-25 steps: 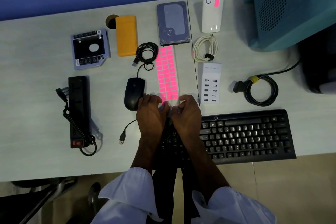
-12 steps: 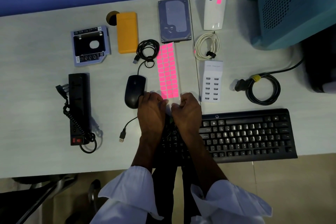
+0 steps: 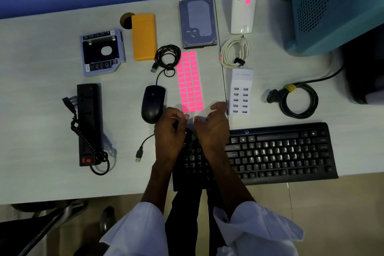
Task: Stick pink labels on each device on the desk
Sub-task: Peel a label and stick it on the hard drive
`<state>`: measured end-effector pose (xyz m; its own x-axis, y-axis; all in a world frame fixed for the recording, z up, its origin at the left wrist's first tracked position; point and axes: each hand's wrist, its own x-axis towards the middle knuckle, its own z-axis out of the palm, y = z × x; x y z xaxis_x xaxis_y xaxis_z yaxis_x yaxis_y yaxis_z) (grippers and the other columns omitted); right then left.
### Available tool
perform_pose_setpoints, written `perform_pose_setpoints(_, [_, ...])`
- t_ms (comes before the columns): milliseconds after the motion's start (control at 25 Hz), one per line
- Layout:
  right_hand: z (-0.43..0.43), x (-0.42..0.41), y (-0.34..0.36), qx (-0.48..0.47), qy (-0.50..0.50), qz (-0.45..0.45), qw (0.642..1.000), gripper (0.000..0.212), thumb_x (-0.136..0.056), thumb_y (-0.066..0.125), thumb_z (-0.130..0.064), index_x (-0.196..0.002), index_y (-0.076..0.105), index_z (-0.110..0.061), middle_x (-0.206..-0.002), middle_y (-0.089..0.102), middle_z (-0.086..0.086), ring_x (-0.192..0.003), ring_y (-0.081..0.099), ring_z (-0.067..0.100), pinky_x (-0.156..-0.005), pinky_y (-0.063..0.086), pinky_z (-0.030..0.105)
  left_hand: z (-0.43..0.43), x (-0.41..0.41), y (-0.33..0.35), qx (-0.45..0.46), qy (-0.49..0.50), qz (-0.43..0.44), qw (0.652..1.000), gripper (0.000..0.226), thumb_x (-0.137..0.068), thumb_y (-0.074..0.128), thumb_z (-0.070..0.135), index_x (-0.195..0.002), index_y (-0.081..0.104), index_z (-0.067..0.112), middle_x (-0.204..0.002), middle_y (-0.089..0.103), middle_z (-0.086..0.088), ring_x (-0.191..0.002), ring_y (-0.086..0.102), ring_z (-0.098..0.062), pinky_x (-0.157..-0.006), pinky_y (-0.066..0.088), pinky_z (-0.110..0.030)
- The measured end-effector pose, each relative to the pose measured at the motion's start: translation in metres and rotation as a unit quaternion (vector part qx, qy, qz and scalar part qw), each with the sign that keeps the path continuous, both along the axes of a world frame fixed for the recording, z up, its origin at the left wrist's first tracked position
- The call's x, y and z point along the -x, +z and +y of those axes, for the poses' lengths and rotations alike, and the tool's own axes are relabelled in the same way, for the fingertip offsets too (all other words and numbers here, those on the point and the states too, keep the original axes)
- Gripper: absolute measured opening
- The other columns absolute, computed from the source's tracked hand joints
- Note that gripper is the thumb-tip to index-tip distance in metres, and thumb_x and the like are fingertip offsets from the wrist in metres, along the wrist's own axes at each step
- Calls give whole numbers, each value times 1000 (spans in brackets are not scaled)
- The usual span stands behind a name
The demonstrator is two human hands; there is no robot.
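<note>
Left hand (image 3: 169,131) curled, its grip I cannot tell. Beside it, my right hand (image 3: 213,128) holds the label sheet (image 3: 189,83) with bent fingers.

Dim overall, with a cool bluish cast. Light on the surface (image 3: 41,110) is even, its source out of view. Faint, soft shadows fall right of the power strip (image 3: 88,122). The pink label sheet (image 3: 190,81) is oversaturated and its label edges bleed. Mild sheen on the white device (image 3: 242,16). The far surface edge bows from wide-angle distortion. The keyboard (image 3: 280,151) legends are soft. Lower-left corner near black.
</note>
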<state>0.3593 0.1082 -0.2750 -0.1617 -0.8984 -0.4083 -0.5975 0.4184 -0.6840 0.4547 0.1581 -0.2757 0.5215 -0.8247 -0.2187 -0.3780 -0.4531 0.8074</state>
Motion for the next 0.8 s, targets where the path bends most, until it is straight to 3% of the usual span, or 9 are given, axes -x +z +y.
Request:
perform_pose_setpoints(120, [-1,2,5,22,-13,-104,994,29,-79,69,-18,-106,57,-15,-78,65,-3,-74,65,14,-70,54,28,-3,0,8,17,91,114,989,12,-90,74,15,-87,63,14,-83,69,2,-81,70,-12,-78,58,-29])
perform_pose_setpoints(200, [-5,2,9,-12,-7,-193,981,11,-83,71,-16,-94,70,-15,-80,71,-4,-75,66,8,-71,51,20,-10,-2,9,20,95,152,984,14,-87,75,6,-88,64,14,-84,70,0,-82,70,-14,-77,57,-29])
perform_pose_setpoints(280, [-10,2,10,-33,-2,-237,971,4,-85,72,-14,-86,75,-15,-82,75,-2,-78,69,12,-74,54,24,-17,-4,11,23,72,161,984,22,-84,71,-5,-91,63,14,-85,70,2,-82,70,-11,-77,55,-25])
perform_pose_setpoints(440, [-29,5,8,-17,31,-226,974,6,-83,75,-9,-79,76,-12,-74,74,-2,-68,66,6,-71,54,27,-30,-14,16,33,8,142,989,31,-85,74,-1,-92,66,27,-89,73,5,-86,71,-12,-80,57,-25])
perform_pose_setpoints(640, [-63,0,18,-7,74,-190,979,4,-84,74,-9,-81,76,-6,-74,73,5,-60,62,11,-68,53,31,-56,-27,19,57,5,112,992,27,-81,80,5,-89,70,28,-87,75,13,-81,72,-7,-76,56,-22])
perform_pose_setpoints(720, [-75,-5,24,3,73,-183,980,9,-84,73,-5,-77,74,-11,-72,72,2,-60,63,11,-68,54,30,-69,-29,22,68,16,106,992,26,-80,82,7,-89,70,28,-87,75,12,-80,73,-7,-74,57,-24])
perform_pose_setpoints(800, [-87,-7,25,1,65,-192,979,19,-82,73,-5,-72,71,-21,-71,72,0,-62,66,14,-69,56,33,-82,-31,24,72,27,106,991,20,-79,83,8,-93,73,17,-88,76,6,-81,73,-8,-75,58,-25])
